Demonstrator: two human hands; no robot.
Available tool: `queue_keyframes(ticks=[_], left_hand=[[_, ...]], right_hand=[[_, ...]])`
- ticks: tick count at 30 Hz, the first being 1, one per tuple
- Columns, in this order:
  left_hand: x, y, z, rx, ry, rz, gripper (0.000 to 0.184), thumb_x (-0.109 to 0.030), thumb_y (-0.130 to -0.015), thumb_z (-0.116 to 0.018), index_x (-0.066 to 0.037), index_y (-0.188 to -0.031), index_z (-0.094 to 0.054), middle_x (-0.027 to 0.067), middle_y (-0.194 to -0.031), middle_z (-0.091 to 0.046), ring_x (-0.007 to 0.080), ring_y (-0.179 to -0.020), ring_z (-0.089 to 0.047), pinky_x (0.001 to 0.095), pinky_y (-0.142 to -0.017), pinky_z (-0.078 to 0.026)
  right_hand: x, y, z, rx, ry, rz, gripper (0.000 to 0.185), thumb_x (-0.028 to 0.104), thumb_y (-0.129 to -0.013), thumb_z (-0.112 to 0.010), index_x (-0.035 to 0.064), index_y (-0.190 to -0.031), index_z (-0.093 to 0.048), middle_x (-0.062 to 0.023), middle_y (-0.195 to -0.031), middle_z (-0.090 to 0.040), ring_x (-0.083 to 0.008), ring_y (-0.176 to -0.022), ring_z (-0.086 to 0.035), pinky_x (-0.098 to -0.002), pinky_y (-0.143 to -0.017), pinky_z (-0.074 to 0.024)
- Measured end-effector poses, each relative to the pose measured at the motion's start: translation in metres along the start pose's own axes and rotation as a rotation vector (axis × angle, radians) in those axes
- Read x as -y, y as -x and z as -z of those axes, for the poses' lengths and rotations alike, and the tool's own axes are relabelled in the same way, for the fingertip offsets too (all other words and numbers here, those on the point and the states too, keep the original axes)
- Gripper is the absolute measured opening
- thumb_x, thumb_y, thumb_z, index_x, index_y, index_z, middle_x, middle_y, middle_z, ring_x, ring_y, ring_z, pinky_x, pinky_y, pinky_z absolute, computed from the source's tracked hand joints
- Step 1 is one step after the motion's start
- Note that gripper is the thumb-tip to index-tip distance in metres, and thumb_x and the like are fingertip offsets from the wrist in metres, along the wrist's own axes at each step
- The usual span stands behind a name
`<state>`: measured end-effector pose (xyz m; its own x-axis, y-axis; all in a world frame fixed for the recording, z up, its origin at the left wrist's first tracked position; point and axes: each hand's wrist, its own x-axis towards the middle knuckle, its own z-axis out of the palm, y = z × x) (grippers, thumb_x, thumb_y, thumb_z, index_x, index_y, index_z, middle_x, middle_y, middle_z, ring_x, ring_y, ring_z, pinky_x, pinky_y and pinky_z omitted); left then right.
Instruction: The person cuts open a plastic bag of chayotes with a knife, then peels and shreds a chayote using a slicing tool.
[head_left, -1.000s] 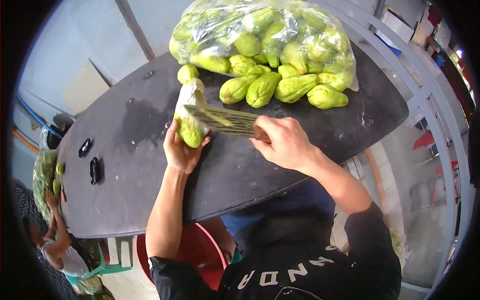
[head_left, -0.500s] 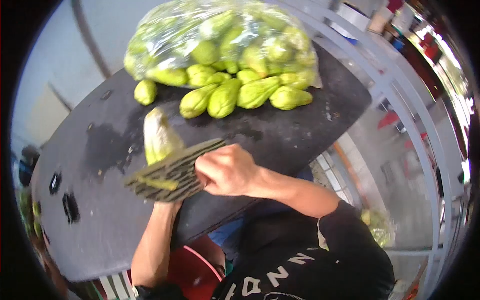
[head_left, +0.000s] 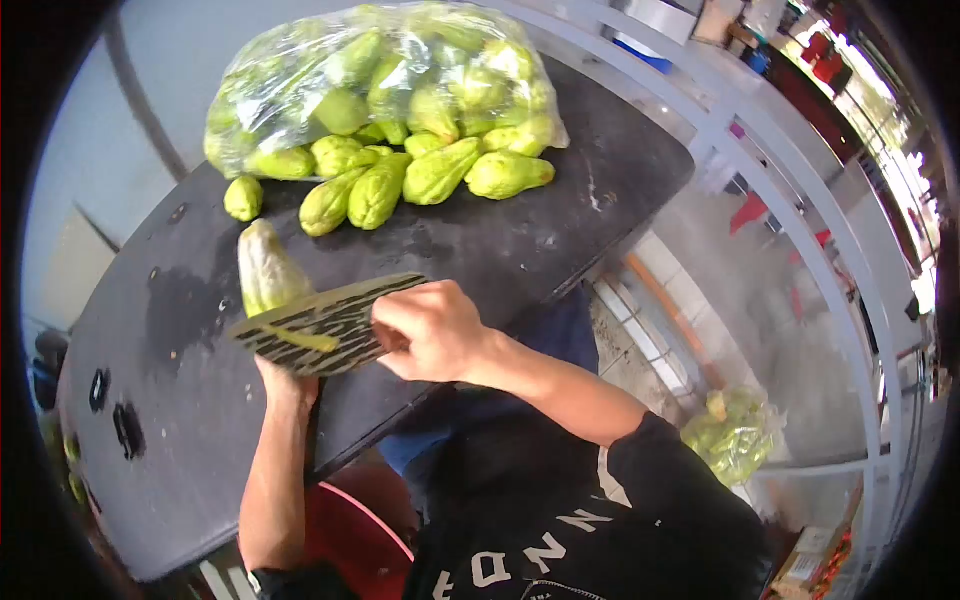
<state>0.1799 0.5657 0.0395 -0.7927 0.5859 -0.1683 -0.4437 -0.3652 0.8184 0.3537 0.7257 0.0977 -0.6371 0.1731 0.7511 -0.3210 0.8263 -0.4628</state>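
Observation:
My right hand is closed round the handle end of a wide, dark-striped blade, with a yellow-green strip lying on its face. Behind the blade, a pale, partly peeled chayote points away from me. My left hand is at the near end of that chayote; the blade covers its fingers. On the dark table, several green chayotes lie in front of a clear plastic bag full of them. One small chayote sits apart at the bag's left.
Two black objects lie at the table's left. A red tub stands below the near edge. On the floor at right is another bag of green produce, beside a grey metal railing.
The view has shifted, so the table and bag appear further left. The blade has moved from beside the chayote's upper part to over its near end, now hiding my left fingers.

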Motion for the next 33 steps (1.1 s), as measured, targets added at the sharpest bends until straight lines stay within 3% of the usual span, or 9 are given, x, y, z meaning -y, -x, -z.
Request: queue_keyframes(ticks=[3, 6, 9, 11, 12, 16, 21, 26, 33], left_hand=[[-0.011, -0.004, -0.011, 0.036, 0.054, -0.063, 0.039, -0.025, -0.097, -0.06, -0.008, -0.132, -0.051, 0.0087, -0.118, -0.062, 0.0224, -0.105, -0.062, 0.0407, -0.088, -0.055], [-0.027, -0.003, -0.006, 0.114, -0.014, -0.116, 0.057, -0.003, -0.084, -0.073, -0.011, -0.134, -0.047, 0.0074, -0.118, -0.06, 0.0218, -0.106, -0.061, 0.0397, -0.086, -0.056], [-0.039, 0.001, 0.011, 0.116, -0.05, 0.004, 0.061, -0.002, -0.082, -0.075, -0.011, -0.134, -0.046, 0.0076, -0.119, -0.059, 0.0223, -0.105, -0.062, 0.0398, -0.087, -0.057], [-0.039, 0.005, 0.025, 0.1, -0.025, -0.036, 0.053, -0.007, -0.089, -0.069, -0.012, -0.136, -0.045, 0.0085, -0.119, -0.06, 0.0224, -0.103, -0.063, 0.0398, -0.086, -0.058], [-0.039, 0.006, 0.034, 0.136, 0.054, -0.004, 0.048, -0.011, -0.093, -0.064, -0.013, -0.137, -0.045, 0.0089, -0.119, -0.06, 0.0227, -0.103, -0.064, 0.0401, -0.086, -0.058], [-0.041, 0.002, 0.044, 0.247, 0.04, -0.084, 0.038, -0.02, -0.1, -0.054, -0.012, -0.136, -0.045, 0.0102, -0.119, -0.061, 0.0225, -0.099, -0.066, 0.0383, -0.083, -0.061], [-0.05, 0.004, 0.032, 0.332, 0.111, -0.192, 0.036, -0.019, -0.1, -0.055, -0.009, -0.133, -0.047, 0.01, -0.116, -0.062, 0.0218, -0.095, -0.067, 0.0374, -0.079, -0.062], [-0.046, -0.004, 0.035, 0.289, 0.058, -0.253, 0.039, -0.018, -0.1, -0.055, -0.012, -0.137, -0.044, 0.0097, -0.124, -0.059, 0.0227, -0.106, -0.064, 0.0398, -0.086, -0.06], [-0.047, -0.005, 0.04, 0.216, 0.141, -0.093, 0.048, -0.023, -0.096, -0.061, -0.012, -0.14, -0.042, 0.0086, -0.131, -0.056, 0.0241, -0.114, -0.06, 0.0427, -0.093, -0.056]], right_hand=[[-0.002, -0.004, 0.001, 0.027, 0.033, -0.027, 0.022, 0.013, -0.069, -0.074, 0.0094, -0.069, -0.052, -0.0021, -0.057, -0.055, -0.0251, -0.054, -0.06, -0.037, -0.049, -0.0472], [0.005, -0.004, -0.01, 0.107, 0.071, -0.07, 0.02, 0.014, -0.068, -0.073, 0.0112, -0.071, -0.054, -0.002, -0.062, -0.062, -0.0245, -0.059, -0.066, -0.0372, -0.053, -0.0516], [0.015, -0.013, -0.034, 0.086, 0.055, 0.004, 0.02, 0.006, -0.065, -0.07, 0.0087, -0.068, -0.05, -0.0036, -0.056, -0.053, -0.0259, -0.051, -0.058, -0.0373, -0.047, -0.0443], [0.027, -0.02, -0.05, 0.024, 0.094, 0.088, 0.019, 0.001, -0.063, -0.066, 0.0076, -0.068, -0.049, -0.0057, -0.056, -0.051, -0.0271, -0.05, -0.056, -0.0381, -0.046, -0.0424], [0.032, -0.023, -0.052, 0.075, 0.139, 0.083, 0.023, 0.007, -0.063, -0.071, 0.0092, -0.07, -0.049, -0.0037, -0.059, -0.057, -0.0258, -0.054, -0.061, -0.0376, -0.05, -0.0487], [0.041, -0.039, -0.066, 0.111, 0.128, 0.141, 0.022, 0.005, -0.061, -0.07, 0.0096, -0.07, -0.05, -0.0035, -0.059, -0.057, -0.0253, -0.054, -0.061, -0.0372, -0.05, -0.048], [0.045, -0.045, -0.067, 0.122, 0.104, 0.164, 0.023, 0.003, -0.06, -0.07, 0.0095, -0.069, -0.049, -0.0035, -0.06, -0.057, -0.0251, -0.054, -0.06, -0.0367, -0.05, -0.0476], [0.039, -0.042, -0.068, 0.119, 0.125, 0.157, 0.023, 0.003, -0.061, -0.07, 0.0085, -0.071, -0.05, -0.0052, -0.061, -0.057, -0.0274, -0.055, -0.061, -0.0376, -0.051, -0.0483], [0.033, -0.042, -0.068, 0.14, 0.084, 0.12, 0.021, 0.002, -0.062, -0.07, 0.0078, -0.073, -0.052, -0.0065, -0.062, -0.058, -0.0283, -0.056, -0.062, -0.0387, -0.051, -0.0488]])
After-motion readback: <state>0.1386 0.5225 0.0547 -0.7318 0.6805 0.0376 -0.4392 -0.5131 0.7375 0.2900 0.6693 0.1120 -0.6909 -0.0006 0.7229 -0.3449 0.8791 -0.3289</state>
